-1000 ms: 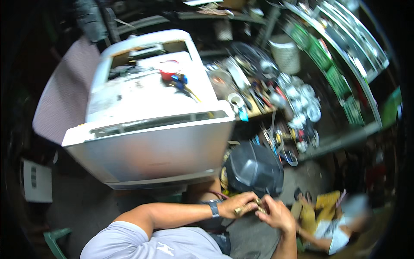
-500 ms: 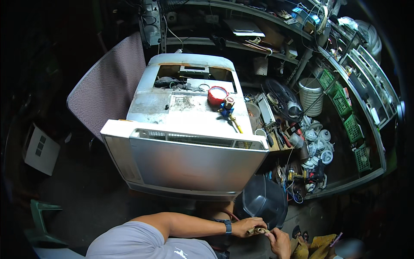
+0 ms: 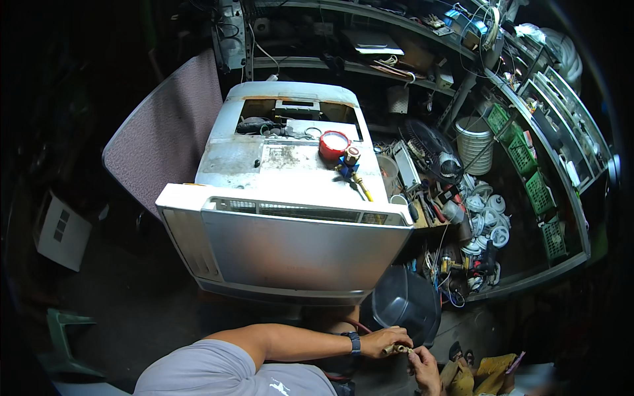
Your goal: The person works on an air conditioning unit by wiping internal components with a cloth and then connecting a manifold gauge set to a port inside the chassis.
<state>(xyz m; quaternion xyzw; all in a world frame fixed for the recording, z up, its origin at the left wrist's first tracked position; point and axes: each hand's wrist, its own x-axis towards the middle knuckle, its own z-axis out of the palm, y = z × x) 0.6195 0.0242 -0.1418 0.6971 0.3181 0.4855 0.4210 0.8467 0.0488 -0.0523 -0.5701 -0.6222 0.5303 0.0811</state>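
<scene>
My left hand (image 3: 382, 342), with a dark watch on the wrist, is closed around a small brass-coloured fitting (image 3: 398, 348) at the lower middle. Just to the right, my right hand (image 3: 426, 369) pinches at the near end of this fitting; its fingertips partly cover it. A reddish hose (image 3: 358, 323) runs behind my left wrist, and I cannot tell whether it joins the fitting. Beyond my hands stands a white air conditioner unit (image 3: 297, 247) with a silver front. On its top lie a red-rimmed pressure gauge (image 3: 334, 144) and a blue valve with a yellow hose (image 3: 363, 188).
A black bin (image 3: 403, 307) stands right beside my hands. Tools (image 3: 432, 204), a black fan (image 3: 429, 148) and white plastic parts (image 3: 489, 221) crowd the right side. Green baskets (image 3: 540, 193) line a rack. A green stool (image 3: 66, 336) is at lower left.
My left hand has shifted slightly to the right with the brass-coloured fitting. My right hand has turned a little, its fingers still at the fitting's end.
</scene>
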